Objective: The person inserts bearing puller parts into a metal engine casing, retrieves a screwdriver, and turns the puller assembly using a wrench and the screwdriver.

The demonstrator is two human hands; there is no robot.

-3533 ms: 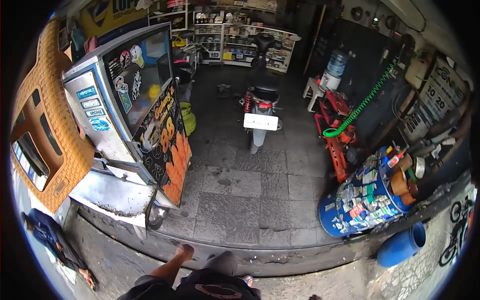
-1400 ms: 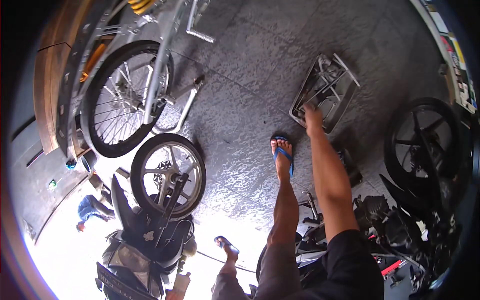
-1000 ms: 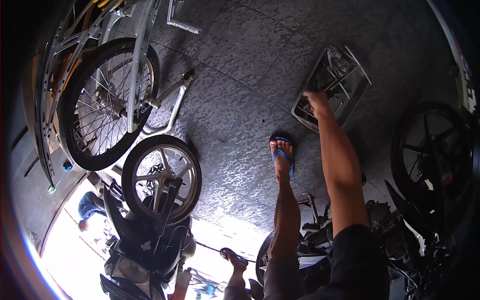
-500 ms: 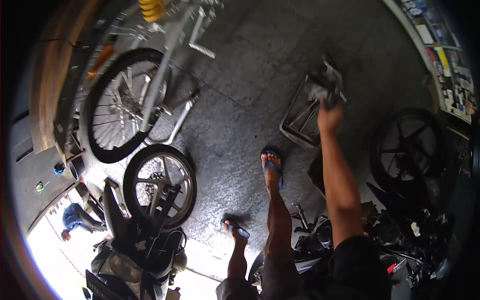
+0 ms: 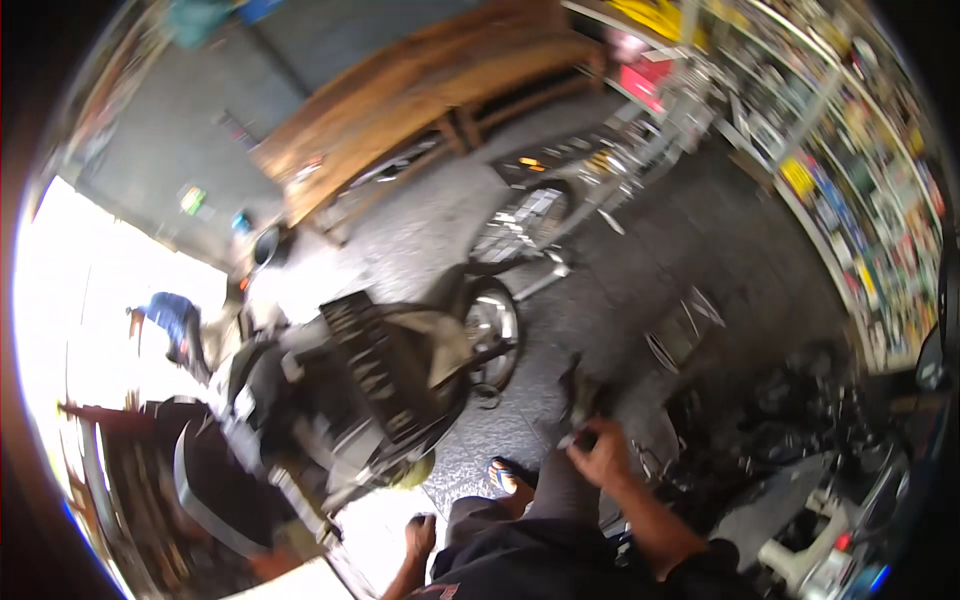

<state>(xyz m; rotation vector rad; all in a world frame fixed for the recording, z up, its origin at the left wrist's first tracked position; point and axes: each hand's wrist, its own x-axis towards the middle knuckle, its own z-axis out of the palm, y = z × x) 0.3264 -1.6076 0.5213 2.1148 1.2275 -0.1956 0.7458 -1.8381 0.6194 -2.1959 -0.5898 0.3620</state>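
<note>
My right hand [image 5: 603,458] is closed round a dark, narrow part [image 5: 578,395] that sticks up past the fingers. Blur hides what kind of part it is. The hand is in front of my right thigh. Lower down on the left, beside my other leg, my left hand [image 5: 420,538] has its fingers curled in. A small dark spot shows at its top, too unclear to name. The nearest large thing to the left hand is a motorcycle [image 5: 370,390], standing on my left.
A rectangular metal frame [image 5: 683,335] lies on the floor ahead. Beyond the motorcycle is a stripped motorbike frame [image 5: 640,150] with wheels. A wooden bench [image 5: 400,85] lines the back wall, stocked shelves [image 5: 870,240] the right. Dark motorcycle parts [image 5: 800,420] crowd my right; a person [image 5: 172,322] bends outside.
My view has swung left and up toward the doorway. My right hand has drawn back from the metal frame, still holding a part. My left hand has come into view.
</note>
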